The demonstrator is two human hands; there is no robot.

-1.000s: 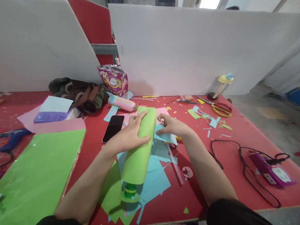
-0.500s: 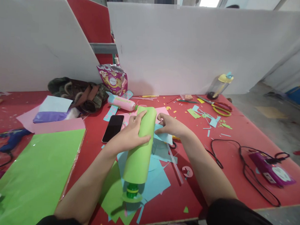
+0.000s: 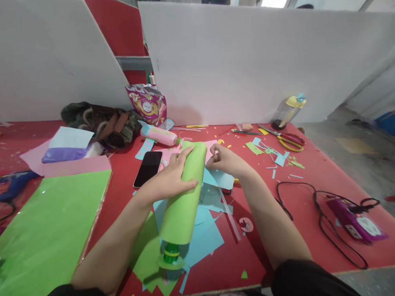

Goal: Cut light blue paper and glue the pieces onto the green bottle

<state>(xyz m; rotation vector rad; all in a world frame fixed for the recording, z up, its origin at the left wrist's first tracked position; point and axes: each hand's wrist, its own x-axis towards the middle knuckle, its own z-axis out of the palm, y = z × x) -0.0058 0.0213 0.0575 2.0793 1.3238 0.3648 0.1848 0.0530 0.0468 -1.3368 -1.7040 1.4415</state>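
From the head camera, the left hand (image 3: 168, 178) lies on a bottle wrapped in light green paper (image 3: 184, 191), its fingers (image 3: 184, 155) curled over the roll and gripping it. The bottle lies on blue and green paper sheets (image 3: 207, 239) at the middle of the red table (image 3: 299, 199), its green cap (image 3: 172, 252) pointing toward the person. The right hand (image 3: 227, 162) sits just beside the roll's far end, fingers bent and pinching the edge of a light blue paper piece (image 3: 222, 178). A black phone (image 3: 148, 168) lies to the left, yellow-handled scissors (image 3: 290, 141) well apart at the far right.
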